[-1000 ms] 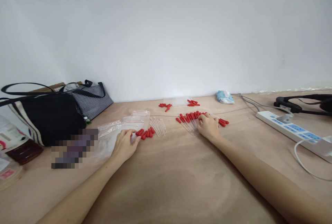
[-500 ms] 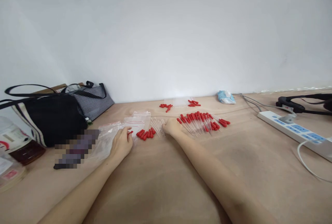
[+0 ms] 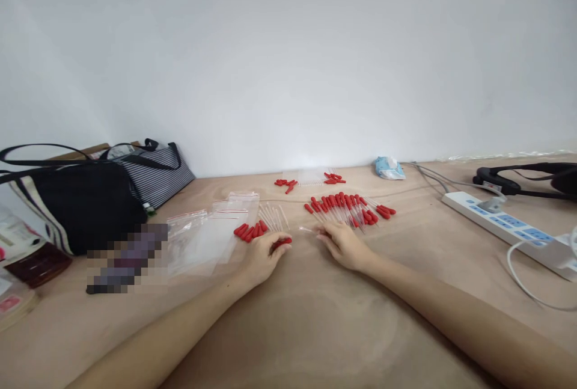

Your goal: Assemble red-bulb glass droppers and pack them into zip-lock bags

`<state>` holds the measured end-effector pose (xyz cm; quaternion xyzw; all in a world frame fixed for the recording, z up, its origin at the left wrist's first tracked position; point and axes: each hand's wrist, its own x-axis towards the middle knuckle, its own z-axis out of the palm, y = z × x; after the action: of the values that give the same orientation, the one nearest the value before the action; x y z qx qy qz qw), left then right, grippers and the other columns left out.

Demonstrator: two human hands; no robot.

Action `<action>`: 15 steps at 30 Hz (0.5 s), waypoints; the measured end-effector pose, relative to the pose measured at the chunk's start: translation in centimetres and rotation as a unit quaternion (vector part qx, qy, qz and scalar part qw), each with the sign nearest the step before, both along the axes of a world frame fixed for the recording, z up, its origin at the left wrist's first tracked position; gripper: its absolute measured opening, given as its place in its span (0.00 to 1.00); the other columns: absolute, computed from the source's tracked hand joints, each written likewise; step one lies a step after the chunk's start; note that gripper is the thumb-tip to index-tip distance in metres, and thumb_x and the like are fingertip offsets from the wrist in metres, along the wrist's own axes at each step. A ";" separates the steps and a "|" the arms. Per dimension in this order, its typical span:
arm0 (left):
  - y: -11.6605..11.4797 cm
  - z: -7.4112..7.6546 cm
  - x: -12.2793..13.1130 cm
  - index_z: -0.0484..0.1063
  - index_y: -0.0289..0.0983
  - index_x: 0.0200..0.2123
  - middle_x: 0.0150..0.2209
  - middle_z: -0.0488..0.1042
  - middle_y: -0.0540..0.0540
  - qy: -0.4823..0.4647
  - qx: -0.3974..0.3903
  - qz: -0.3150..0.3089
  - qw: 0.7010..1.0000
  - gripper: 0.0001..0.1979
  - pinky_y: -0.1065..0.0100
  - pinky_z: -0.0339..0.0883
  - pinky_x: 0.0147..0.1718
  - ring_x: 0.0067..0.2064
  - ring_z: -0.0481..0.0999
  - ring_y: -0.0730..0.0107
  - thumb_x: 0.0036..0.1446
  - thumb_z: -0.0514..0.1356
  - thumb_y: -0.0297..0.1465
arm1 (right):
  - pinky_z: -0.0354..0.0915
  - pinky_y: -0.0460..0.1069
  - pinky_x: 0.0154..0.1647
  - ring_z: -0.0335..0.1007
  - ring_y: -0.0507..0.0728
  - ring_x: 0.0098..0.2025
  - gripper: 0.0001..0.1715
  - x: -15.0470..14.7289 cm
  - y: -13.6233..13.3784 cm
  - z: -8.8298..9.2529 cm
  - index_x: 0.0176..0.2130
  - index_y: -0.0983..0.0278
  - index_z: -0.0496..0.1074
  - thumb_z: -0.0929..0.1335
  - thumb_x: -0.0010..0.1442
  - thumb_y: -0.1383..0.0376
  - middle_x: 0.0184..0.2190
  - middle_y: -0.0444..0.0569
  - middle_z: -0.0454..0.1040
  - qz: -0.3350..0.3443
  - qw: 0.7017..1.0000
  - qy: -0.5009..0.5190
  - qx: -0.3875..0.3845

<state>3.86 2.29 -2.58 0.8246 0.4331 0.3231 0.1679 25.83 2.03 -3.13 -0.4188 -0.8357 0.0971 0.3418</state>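
Between the fingers of my left hand (image 3: 262,257) is a red rubber bulb (image 3: 283,241). My right hand (image 3: 345,248) pinches a thin clear dropper tube (image 3: 307,229), its end pointing left toward the bulb; the two are apart. Just behind my left hand lie several loose red bulbs (image 3: 247,232) and a fan of bare tubes (image 3: 273,216). Past my right hand spreads a pile of droppers (image 3: 338,201) with red bulbs on clear tubes. Clear zip bags (image 3: 202,245) lie flat to the left.
By the wall sit more red bulbs (image 3: 283,183) and clear tubes (image 3: 311,177). A blue tissue pack (image 3: 389,168) and a white power strip (image 3: 509,226) with cables are on the right. Black bag (image 3: 99,205), striped bag (image 3: 155,175) and bottle (image 3: 38,263) stand left.
My left hand has moved right, away from the bags, carrying the red bulb. My right hand has come away from the bare tubes, moving right and nearer with one tube.
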 end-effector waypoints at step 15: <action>-1.0 -0.1 1.8 0.72 0.37 0.35 0.30 0.74 0.48 -0.020 0.000 -0.051 0.998 0.07 0.71 0.64 0.28 0.30 0.71 0.71 0.54 0.55 0.28 | 0.55 0.49 0.36 0.65 0.52 0.29 0.12 1.2 -2.5 -0.3 0.40 0.63 0.68 0.58 0.60 0.67 0.27 0.47 0.70 0.017 0.999 -0.006 0.037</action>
<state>5.70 1.30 -2.71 0.8388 0.3870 0.3307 0.1930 27.02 -0.49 -3.43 -0.3921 -0.8476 0.0698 0.3506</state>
